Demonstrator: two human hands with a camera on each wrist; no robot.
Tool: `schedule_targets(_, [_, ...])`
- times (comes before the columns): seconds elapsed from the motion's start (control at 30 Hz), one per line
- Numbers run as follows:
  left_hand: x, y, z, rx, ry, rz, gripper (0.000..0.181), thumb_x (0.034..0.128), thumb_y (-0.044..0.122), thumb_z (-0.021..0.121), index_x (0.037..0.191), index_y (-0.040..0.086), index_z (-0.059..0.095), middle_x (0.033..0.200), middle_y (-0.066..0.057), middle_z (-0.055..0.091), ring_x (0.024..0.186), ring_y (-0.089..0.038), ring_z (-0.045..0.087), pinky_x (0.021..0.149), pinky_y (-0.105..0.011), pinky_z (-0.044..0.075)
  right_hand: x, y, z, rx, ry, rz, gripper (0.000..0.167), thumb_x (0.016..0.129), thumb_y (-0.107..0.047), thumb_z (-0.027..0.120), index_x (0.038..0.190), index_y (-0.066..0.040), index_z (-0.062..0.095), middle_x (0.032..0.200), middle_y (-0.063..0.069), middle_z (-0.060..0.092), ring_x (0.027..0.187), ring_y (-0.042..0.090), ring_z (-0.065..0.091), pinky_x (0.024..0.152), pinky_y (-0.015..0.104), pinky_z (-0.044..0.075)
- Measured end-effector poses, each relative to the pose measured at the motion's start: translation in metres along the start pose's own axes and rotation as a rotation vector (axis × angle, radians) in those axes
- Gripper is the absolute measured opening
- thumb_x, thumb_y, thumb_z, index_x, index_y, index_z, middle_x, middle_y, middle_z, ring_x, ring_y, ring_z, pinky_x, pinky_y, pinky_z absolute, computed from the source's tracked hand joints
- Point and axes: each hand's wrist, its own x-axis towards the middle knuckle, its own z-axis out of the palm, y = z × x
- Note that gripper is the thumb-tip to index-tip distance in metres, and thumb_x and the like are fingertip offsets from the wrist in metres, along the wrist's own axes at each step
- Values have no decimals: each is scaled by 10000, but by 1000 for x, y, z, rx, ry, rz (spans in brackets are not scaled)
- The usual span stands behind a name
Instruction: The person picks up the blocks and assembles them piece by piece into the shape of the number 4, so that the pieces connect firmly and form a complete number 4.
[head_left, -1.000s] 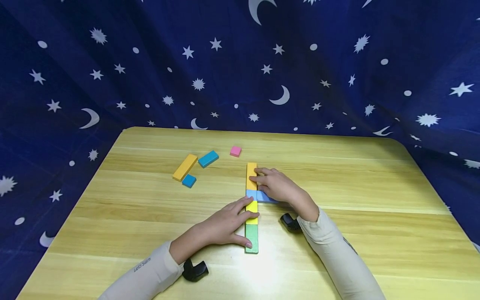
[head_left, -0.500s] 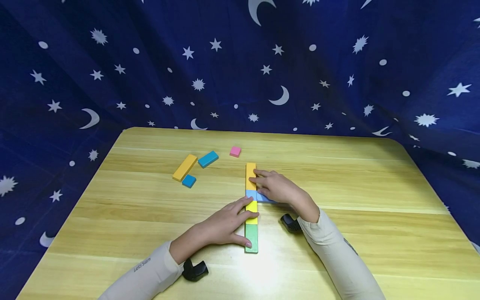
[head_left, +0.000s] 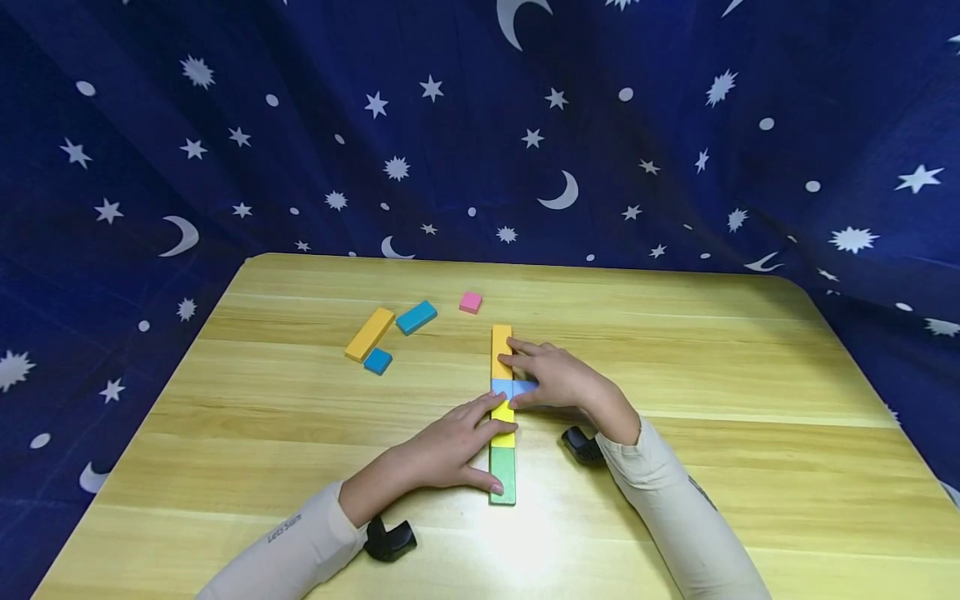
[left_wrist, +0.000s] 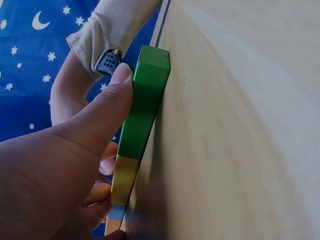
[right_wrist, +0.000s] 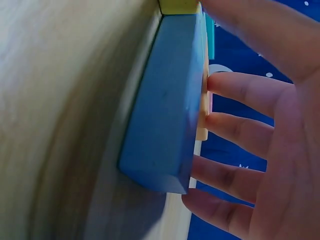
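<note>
A column of flat blocks lies on the table: an orange block (head_left: 502,342) at the far end, a light blue piece (head_left: 502,387), a yellow block (head_left: 504,438) and a green block (head_left: 503,471) nearest me. From the column's right side a blue block (right_wrist: 162,100) sticks out, partly under the right hand in the head view. My left hand (head_left: 450,446) spreads over the column, thumb on the green block, fingertips on the light blue piece and yellow block. My right hand (head_left: 558,377) has two fingertips at the orange block, its thumb near the blue-yellow joint.
Left of the column lie another orange block (head_left: 370,335), a teal-blue block (head_left: 416,317) and a small blue block (head_left: 378,361). A small pink block (head_left: 471,302) sits farther back. Behind the wooden table (head_left: 675,333) hangs a dark blue starry cloth (head_left: 450,125).
My right thumb has shifted toward me, from the blue block's far side to the joint near the yellow block. The left hand and the loose blocks look unmoved.
</note>
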Motion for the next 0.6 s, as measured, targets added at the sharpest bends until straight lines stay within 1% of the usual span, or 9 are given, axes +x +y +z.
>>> schedule_targets(0.13, [0,-1,0,6,2,3,723,779,603,556,1366,217,385,1509,-100,156,1399,-259,160,1109,-416,250,-1,-2,0,2,-18,17,777,751,-468,695,1385,-128,402,1498,126,239,1293,427,321,1022,593,284])
schedule_targets(0.3, [0,-1,2,2,10,13,736,782,605,548,1384,221,370,1510,-100,151,1397,-266,164,1099,-427,265,-1,-3,2,11,-32,31,857,715,-489,719,1403,-117,367,1509,129,204,1309,428,289,1040,582,261])
schedule_targets(0.47, [0,-2,3,9,26,31,703,784,596,558,1374,263,370,1506,-112,158,1395,-272,171,1087,-441,284,-1,-5,4,-22,-33,36,945,679,-576,700,1410,-94,345,1511,147,188,1325,410,259,1043,575,257])
schedule_targets(0.6, [1,-2,3,-15,24,19,718,776,581,582,1337,192,357,1504,-124,167,1402,-254,154,1106,-417,257,-2,-8,5,-25,-45,52,984,662,-570,719,1427,-106,308,1524,128,142,1350,391,215,1065,561,233])
